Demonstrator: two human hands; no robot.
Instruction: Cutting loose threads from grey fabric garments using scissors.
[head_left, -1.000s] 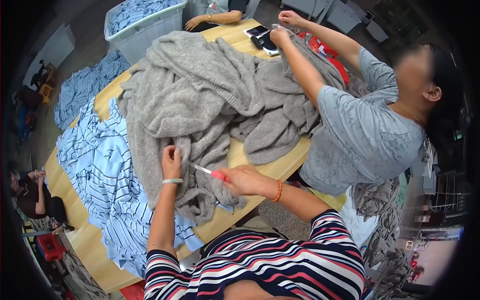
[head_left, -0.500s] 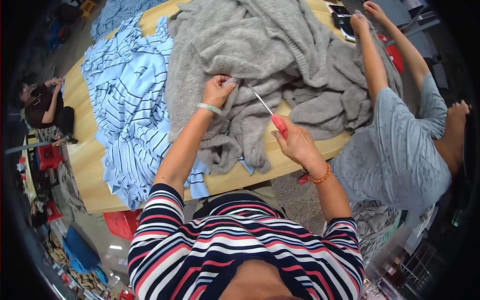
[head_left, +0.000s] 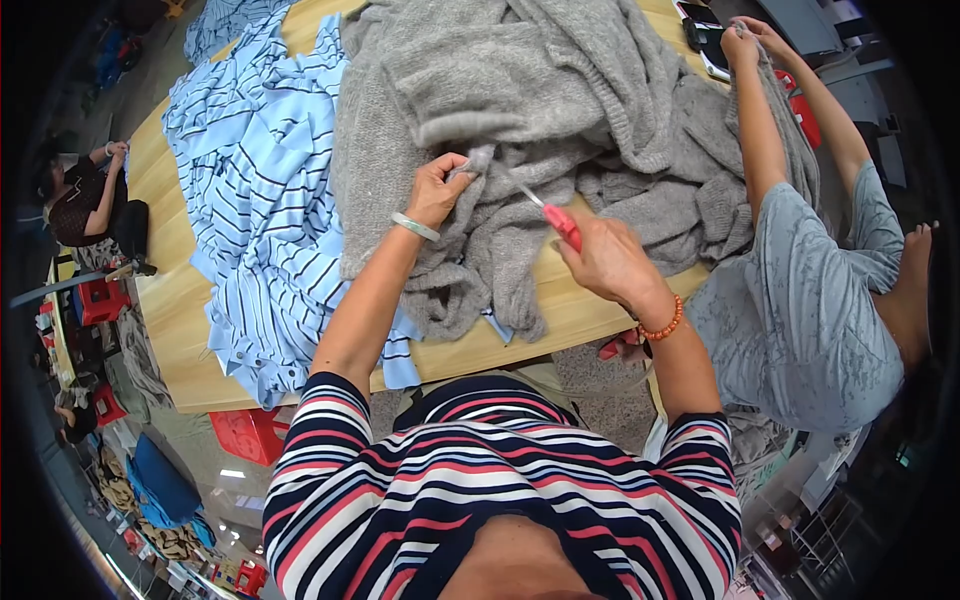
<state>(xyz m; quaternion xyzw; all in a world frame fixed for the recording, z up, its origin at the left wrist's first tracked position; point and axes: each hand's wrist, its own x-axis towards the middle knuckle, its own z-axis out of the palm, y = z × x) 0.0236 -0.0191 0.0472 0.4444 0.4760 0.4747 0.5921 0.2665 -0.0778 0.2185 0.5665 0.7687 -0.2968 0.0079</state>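
My left hand (head_left: 436, 192) is closed in a pinch on a small edge of grey knitted garment (head_left: 490, 85), raised slightly from the heap. In my right hand (head_left: 614, 258) is a red-handled tool (head_left: 561, 226) with a slim metal end. The metal end is smeared by motion and points at the knit beside my left fingertips; whether it touches cannot be seen. Folds of grey knit lie around and below both hands, with a rolled sleeve-like part (head_left: 515, 285) hanging near the table's front edge.
Light blue striped garments (head_left: 265, 190) are heaped left on the wooden table (head_left: 180, 350). At the right, a co-worker in grey (head_left: 800, 310) handles grey knit. Another person (head_left: 85, 195) sits far left. A red stool (head_left: 245, 432) stands under the front edge. Dark items (head_left: 703, 35) lie far right.
My right hand and the tool have drawn slightly away, right and down, from my left hand. My left hand still pinches the knit, a little further right. The co-worker's hands have come together.
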